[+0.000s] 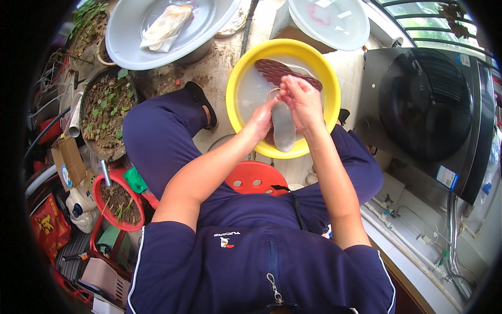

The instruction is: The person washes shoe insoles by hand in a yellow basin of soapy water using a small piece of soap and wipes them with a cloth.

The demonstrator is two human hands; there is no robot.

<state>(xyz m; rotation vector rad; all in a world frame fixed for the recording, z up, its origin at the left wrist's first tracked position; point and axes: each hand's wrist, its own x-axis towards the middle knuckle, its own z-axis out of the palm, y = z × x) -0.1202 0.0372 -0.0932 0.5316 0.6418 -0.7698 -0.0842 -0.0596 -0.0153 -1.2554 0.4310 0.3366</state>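
Note:
Both hands are over a yellow plastic basin (332,70) that holds cloudy water. Between them a grey insole or shoe sole (284,125) hangs at a slant, its lower end near the basin's front rim. My left hand (263,117) grips the upper left edge of this piece, thumb towards the top. Close beside it, my right hand (300,98) is raised with fingers bent together; whether it holds anything is hard to see. Behind the hands a dark red textured shoe sole (270,70) lies in the water. Another dark red piece is partly hidden under the grey one.
A large grey basin (117,43) with a wrapped bundle stands back left; a lidded translucent tub (353,23) is back right. A black front-loading washing machine (425,102) is at right. Potted soil (98,114) and clutter line the left. A red stool (255,172) is below me.

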